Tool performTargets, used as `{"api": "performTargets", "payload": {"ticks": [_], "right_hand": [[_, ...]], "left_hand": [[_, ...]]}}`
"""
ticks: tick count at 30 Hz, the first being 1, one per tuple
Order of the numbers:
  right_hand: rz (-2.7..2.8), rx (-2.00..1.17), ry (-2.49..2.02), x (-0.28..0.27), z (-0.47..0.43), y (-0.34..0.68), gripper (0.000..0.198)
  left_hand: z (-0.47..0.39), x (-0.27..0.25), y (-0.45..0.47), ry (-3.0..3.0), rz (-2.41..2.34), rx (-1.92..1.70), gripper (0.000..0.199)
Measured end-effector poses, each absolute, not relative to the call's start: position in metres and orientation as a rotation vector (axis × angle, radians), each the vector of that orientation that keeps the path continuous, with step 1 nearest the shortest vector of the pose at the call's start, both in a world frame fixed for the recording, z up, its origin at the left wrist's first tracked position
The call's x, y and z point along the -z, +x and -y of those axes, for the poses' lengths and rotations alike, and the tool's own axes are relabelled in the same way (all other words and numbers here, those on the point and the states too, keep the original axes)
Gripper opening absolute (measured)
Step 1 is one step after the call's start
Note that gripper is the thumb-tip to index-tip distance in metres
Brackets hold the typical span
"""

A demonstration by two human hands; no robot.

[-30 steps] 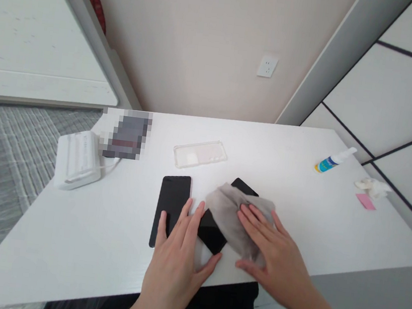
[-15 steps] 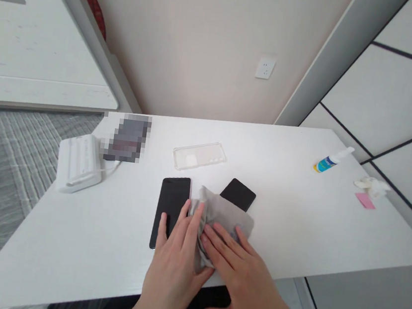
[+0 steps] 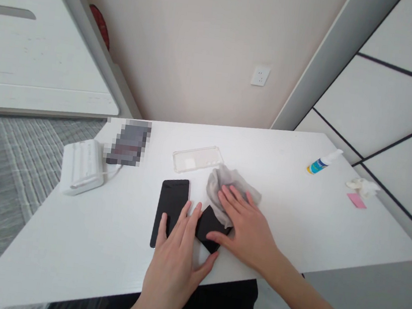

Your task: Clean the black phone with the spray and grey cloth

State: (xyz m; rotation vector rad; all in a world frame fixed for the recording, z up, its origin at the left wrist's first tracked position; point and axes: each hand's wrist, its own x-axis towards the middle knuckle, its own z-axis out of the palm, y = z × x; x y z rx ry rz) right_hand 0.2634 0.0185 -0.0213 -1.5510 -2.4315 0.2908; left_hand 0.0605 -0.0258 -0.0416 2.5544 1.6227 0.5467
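Over the near part of a black smartphone (image 3: 174, 201), my left hand (image 3: 172, 271) lies with its fingers stretched out and spread. Its index finger and thumb reach the left edge and near corner of a flat black slab (image 3: 209, 229), which lies diagonally on the table. A crumpled grey cloth (image 3: 238, 177) covers the far part of this slab. My right hand (image 3: 248, 225) presses flat on the cloth, fingers extended, and its thumb rests over the slab's bare near part. Behind the phone lies a clear phone case (image 3: 198, 159).
A white power strip (image 3: 82, 164) sits at the white table's (image 3: 105, 242) left edge, near a blurred-out dark item (image 3: 129, 142). Toward the right lie a small spray bottle (image 3: 321, 163), a crumpled white tissue (image 3: 363, 186) and a pink slip (image 3: 356, 200).
My right hand has slid the cloth away from me along the slab, so its near part now shows and its far end is covered. My left hand has hardly moved.
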Motion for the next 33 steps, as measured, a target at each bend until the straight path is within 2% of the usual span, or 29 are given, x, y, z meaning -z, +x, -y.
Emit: {"api": "performTargets", "payload": {"ticks": [4,6,10,14,16,20,24,26,29,33], "right_hand": [[2.53,-0.511,-1.292,0.024,0.025,0.247,0.105],[2.537,-0.541,-1.242,0.027,0.046,0.253,0.104],[2.556,-0.435,-1.33,0.031,0.055,0.284,0.087],[2.432,-0.206,-1.513,0.031,0.018,0.31,0.072],[2.373,-0.151,-1.561,0.03,-0.006,0.31,0.071],[2.388,-0.209,-1.551,0.027,-0.025,0.28,0.089],[2.518,-0.434,-1.313,0.026,0.008,0.252,0.105],[2.553,-0.519,-1.217,0.026,0.031,0.255,0.106],[2.605,-0.526,-1.222,0.024,0.046,0.28,0.091],[2.553,-0.395,-1.422,0.023,0.022,0.318,0.069]], "left_hand": [[0.026,0.046,0.058,2.632,-1.619,-0.55,0.09],[0.027,0.047,0.058,2.648,-1.626,-0.544,0.092],[0.026,0.045,0.059,2.647,-1.617,-0.552,0.085],[0.024,0.043,0.061,2.583,-1.616,-0.59,0.085],[0.024,0.042,0.062,2.562,-1.615,-0.593,0.087],[0.025,0.043,0.061,2.562,-1.618,-0.589,0.086],[0.027,0.047,0.059,2.612,-1.617,-0.591,0.083],[0.026,0.047,0.059,2.625,-1.617,-0.581,0.086],[0.026,0.045,0.06,2.623,-1.603,-0.56,0.085],[0.024,0.041,0.062,2.583,-1.606,-0.577,0.083]]}}
